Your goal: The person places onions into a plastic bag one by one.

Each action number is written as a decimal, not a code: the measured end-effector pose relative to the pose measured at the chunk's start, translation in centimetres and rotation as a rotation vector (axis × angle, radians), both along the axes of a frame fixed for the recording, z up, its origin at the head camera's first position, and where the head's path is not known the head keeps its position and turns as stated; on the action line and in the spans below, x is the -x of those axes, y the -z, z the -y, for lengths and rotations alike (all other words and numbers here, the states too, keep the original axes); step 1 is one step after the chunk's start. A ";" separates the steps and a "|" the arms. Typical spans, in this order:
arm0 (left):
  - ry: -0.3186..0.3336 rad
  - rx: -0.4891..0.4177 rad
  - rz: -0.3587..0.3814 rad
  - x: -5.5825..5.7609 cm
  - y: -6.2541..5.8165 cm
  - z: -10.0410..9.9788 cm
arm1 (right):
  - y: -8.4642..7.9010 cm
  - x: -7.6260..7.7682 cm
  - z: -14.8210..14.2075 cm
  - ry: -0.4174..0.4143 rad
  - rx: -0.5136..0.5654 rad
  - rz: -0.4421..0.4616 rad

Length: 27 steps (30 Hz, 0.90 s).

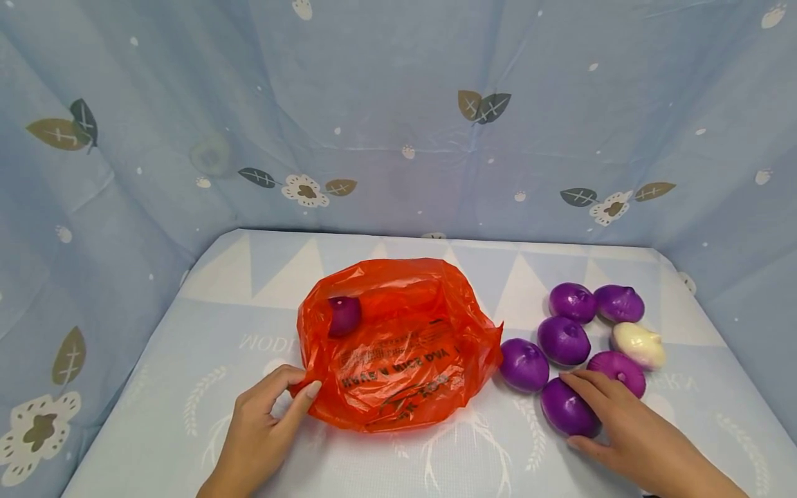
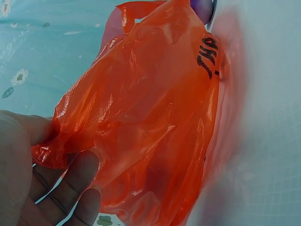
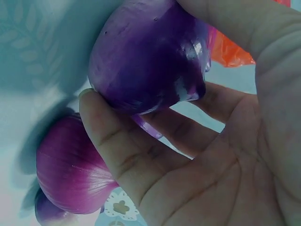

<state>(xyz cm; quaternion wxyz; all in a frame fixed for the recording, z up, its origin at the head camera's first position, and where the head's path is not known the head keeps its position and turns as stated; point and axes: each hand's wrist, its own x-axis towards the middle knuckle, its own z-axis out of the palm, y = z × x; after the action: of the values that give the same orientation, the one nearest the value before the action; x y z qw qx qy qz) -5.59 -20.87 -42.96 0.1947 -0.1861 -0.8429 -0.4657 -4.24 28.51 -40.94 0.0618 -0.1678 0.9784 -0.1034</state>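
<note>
An orange-red plastic bag (image 1: pixel 398 268) lies with its mouth spread wide, one purple onion (image 1: pixel 344 316) inside at its left. My left hand (image 1: pixel 264 418) pinches the bag's near-left rim between thumb and fingers; the left wrist view shows the crumpled film held there. Over on the right, my right hand (image 1: pixel 629 429) grips a glossy dark purple onion (image 3: pixel 146 56), thumb on one side and fingers on the other. Just behind that hand sits a magenta onion (image 3: pixel 70 165). Another purple onion (image 1: pixel 524 365) stands beside the bag's right edge.
Farther back on the right are more purple onions (image 1: pixel 563 340) and a cream-coloured onion (image 1: pixel 638 345), grouped closely. They rest on a pale patterned tablecloth (image 1: pixel 205 346). Blue printed curtains (image 1: pixel 398 138) enclose the table at the back and sides.
</note>
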 end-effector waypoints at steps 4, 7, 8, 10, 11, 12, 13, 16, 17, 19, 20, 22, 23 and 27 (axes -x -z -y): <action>-0.001 0.000 0.002 0.0 0.0 0.1 | 0.1 0.0 0.2 0.016 0.021 -0.004; 0.000 0.001 0.002 0.0 0.0 0.1 | 0.2 0.0 0.4 0.037 0.042 0.011; 0.001 0.002 0.000 0.0 0.0 0.1 | 0.2 0.0 0.4 0.045 0.047 0.017; -0.001 0.004 -0.004 0.0 0.0 0.1 | 0.3 0.1 0.5 0.057 0.056 0.021; -0.001 0.005 -0.006 0.0 0.0 0.1 | 0.3 0.1 0.6 0.062 0.060 0.023; -0.002 0.005 -0.008 0.0 0.0 0.1 | 0.3 0.1 0.6 0.066 0.063 0.027; -0.002 0.004 -0.008 0.0 0.0 0.0 | 0.3 0.1 0.6 0.070 0.069 0.029; -0.003 0.001 -0.002 0.0 0.0 0.0 | 0.3 0.1 0.7 0.081 0.082 0.034; 0.000 -0.002 0.000 0.0 0.0 0.0 | 0.3 0.2 0.7 0.086 0.084 0.039; 0.001 -0.002 0.004 0.0 0.0 0.0 | 0.2 0.1 0.8 0.102 0.088 0.058; 0.001 -0.001 0.004 -0.1 0.0 0.0 | 0.2 0.2 0.8 0.111 0.085 0.073; 0.001 -0.002 0.004 -0.1 0.0 0.0 | 0.1 0.2 0.8 0.131 0.081 0.103; 0.002 -0.002 0.002 -0.1 0.0 0.0 | 0.1 0.2 0.8 0.139 0.079 0.118; 0.001 -0.005 0.003 -0.1 0.0 0.0 | 0.1 0.3 0.9 0.158 0.077 0.140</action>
<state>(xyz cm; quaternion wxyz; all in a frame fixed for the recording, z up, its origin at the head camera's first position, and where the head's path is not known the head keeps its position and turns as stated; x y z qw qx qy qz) -5.54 -20.90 -42.93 0.1938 -0.1854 -0.8420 -0.4681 -4.54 27.66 -41.05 0.1153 -0.0849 0.9772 -0.1569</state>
